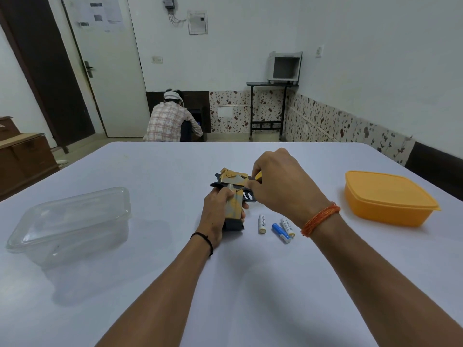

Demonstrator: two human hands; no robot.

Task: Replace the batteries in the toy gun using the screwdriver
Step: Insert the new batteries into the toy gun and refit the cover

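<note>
A yellow and grey toy gun point(234, 189) with a black base is held on the white table point(160, 171), grip toward me. My left hand point(218, 214) is wrapped around its grip. My right hand point(278, 181) holds a screwdriver with a yellow handle point(258, 175), its thin tip against the gun near the trigger. Three loose batteries lie just right of the gun: a white one point(262, 224), a blue one point(281, 232) and another white one point(287, 227).
A clear plastic container point(72, 226) with a lid stands at the left. An orange lidded box point(388, 196) sits at the right. Beyond the far table edge a person point(170, 121) crouches with their back to me.
</note>
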